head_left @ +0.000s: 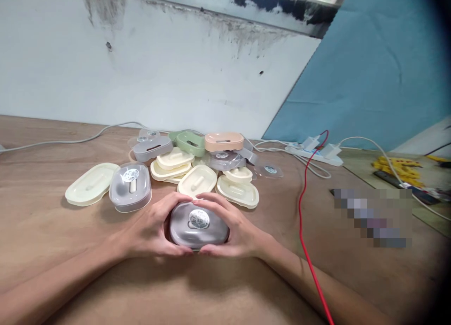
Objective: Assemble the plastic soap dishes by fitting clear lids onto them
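Between my hands is a grey oval soap box (207, 236) with a glossy clear lid and a round printed sticker. My left hand (153, 228) wraps round its left side, thumb along the near edge. On the other side, my right hand (237, 226) grips it the same way, the fingertips of both hands almost meeting at the far edge. A similar grey soap box (130, 189) with a clear lid stands left of my left hand. Just beyond the held box lies a cream oval tray (197, 181). Its underside is hidden.
Behind are several cream trays (172, 158), a green oval piece (190, 143), a peach one (224, 141) and grey ones (152, 148). A cream tray (92, 183) lies far left. A red cable (300, 212) crosses the right side, near a power strip (313, 155). A pixelated object lies right.
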`<state>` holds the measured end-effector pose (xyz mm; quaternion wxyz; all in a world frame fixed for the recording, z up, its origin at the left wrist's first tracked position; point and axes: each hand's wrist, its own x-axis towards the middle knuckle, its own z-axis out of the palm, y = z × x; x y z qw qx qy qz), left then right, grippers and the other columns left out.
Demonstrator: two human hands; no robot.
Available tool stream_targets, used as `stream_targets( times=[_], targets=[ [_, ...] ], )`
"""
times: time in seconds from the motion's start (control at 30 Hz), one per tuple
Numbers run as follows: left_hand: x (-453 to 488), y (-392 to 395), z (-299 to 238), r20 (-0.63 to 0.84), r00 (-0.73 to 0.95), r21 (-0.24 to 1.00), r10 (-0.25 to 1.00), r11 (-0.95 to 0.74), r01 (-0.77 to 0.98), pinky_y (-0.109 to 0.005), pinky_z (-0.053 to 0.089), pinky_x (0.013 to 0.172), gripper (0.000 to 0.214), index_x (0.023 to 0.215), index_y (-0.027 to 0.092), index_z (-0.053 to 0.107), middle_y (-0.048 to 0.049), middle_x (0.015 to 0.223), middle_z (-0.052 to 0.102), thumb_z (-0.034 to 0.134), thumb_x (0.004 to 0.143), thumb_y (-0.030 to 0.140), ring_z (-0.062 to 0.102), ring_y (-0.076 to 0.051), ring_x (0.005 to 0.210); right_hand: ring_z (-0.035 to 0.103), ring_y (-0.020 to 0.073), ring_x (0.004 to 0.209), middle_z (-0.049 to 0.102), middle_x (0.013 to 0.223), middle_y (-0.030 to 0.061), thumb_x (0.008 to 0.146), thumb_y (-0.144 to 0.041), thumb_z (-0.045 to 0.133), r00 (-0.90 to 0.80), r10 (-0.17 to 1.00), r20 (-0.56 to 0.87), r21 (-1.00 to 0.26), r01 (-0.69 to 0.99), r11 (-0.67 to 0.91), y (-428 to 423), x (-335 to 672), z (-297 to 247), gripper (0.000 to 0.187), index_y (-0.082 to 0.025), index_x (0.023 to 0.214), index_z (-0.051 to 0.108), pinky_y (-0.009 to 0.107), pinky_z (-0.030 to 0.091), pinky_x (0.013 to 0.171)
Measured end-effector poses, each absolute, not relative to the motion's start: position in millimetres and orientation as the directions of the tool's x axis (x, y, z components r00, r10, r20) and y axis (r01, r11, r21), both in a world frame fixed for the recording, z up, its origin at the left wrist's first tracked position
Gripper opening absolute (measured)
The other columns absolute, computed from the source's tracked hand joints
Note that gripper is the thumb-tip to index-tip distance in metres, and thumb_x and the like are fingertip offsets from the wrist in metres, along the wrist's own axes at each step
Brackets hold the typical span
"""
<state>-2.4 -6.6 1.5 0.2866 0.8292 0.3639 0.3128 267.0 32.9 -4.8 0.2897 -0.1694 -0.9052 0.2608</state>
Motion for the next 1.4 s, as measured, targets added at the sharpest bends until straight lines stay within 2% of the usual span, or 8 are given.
stream_targets(
  times=[0.13,0.23,0.33,0.57,0.7,1.03,1.17,1.4],
  targets=[
    [-5,-4,5,0.302,0.566,0.677,0.768,-0.59,0.439,-0.038,0.058,0.097,0.086,0.142,0.028,0.044,-0.0079,0.136,0.062,0.09,0.07,0.032,0.066,-0.029,0.119,0.058,0.0326,0.133,0.052,0.146,0.0181,0.073,-0.056,0.091,-0.775,0.471,0.422,-0.596,0.155,0.788,37,272,-6,0.104,-0.024,0.159,0.04,0.045,0.051,0.109],
    [-7,-1,5,0.311,0.568,0.628,0.762,-0.613,0.479,-0.039,0.058,0.092,0.085,0.138,0.026,0.045,-0.0077,0.129,0.065,0.089,0.065,0.031,0.067,-0.029,0.112,0.061,0.0322,0.128,0.06,0.142,0.0164,0.071,-0.056,0.092,-0.76,0.498,0.418,-0.589,0.191,0.785,40,273,-6,0.104,-0.025,0.157,0.042,0.045,0.053,0.106],
    [-9,0,5,0.35,0.58,0.581,0.736,-0.656,0.482,-0.043,0.056,0.098,0.089,0.143,0.026,0.042,-0.0096,0.132,0.063,0.086,0.066,0.029,0.065,-0.032,0.118,0.063,0.0328,0.127,0.063,0.14,0.016,0.069,-0.057,0.093,-0.745,0.503,0.437,-0.575,0.198,0.794,41,272,-6,0.104,-0.025,0.155,0.044,0.046,0.052,0.105],
    [-9,0,3,0.362,0.603,0.569,0.711,-0.681,0.461,-0.048,0.052,0.107,0.091,0.148,0.027,0.042,-0.013,0.14,0.058,0.09,0.073,0.048,0.059,-0.035,0.128,0.063,0.0316,0.126,0.063,0.139,0.0147,0.066,-0.055,0.096,-0.73,0.528,0.434,-0.614,0.189,0.766,40,272,-9,0.102,-0.024,0.151,0.049,0.044,0.053,0.105],
    [-10,0,0,0.389,0.589,0.587,0.708,-0.684,0.434,-0.046,0.052,0.107,0.087,0.149,0.027,0.041,-0.0122,0.141,0.057,0.086,0.077,0.042,0.059,-0.034,0.129,0.062,0.0321,0.125,0.061,0.138,0.0149,0.065,-0.054,0.096,-0.724,0.527,0.444,-0.614,0.182,0.768,40,272,-8,0.102,-0.025,0.151,0.049,0.045,0.053,0.105],
    [-7,0,1,0.36,0.6,0.6,0.714,-0.67,0.437,-0.046,0.055,0.104,0.091,0.149,0.027,0.039,-0.0127,0.141,0.058,0.089,0.076,0.048,0.061,-0.033,0.126,0.065,0.0302,0.121,0.063,0.136,0.0138,0.069,-0.051,0.093,-0.746,0.503,0.437,-0.587,0.188,0.788,41,274,-4,0.094,-0.025,0.149,0.05,0.042,0.054,0.102],
    [-5,-1,7,0.336,0.592,0.602,0.733,-0.651,0.463,-0.042,0.056,0.099,0.087,0.144,0.027,0.043,-0.0096,0.135,0.062,0.09,0.074,0.043,0.063,-0.03,0.12,0.067,0.0294,0.117,0.066,0.132,0.013,0.067,-0.047,0.093,-0.732,0.516,0.446,-0.577,0.206,0.79,41,273,-5,0.092,-0.023,0.146,0.052,0.04,0.055,0.098],
    [-5,-5,4,0.354,0.6,0.563,0.717,-0.676,0.476,-0.046,0.053,0.105,0.086,0.148,0.026,0.039,-0.0121,0.14,0.057,0.083,0.075,0.032,0.058,-0.032,0.127,0.069,0.0291,0.111,0.068,0.127,0.0126,0.066,-0.045,0.092,-0.719,0.527,0.454,-0.547,0.241,0.801,37,270,-6,0.09,-0.024,0.145,0.054,0.04,0.056,0.093]
  ],
)
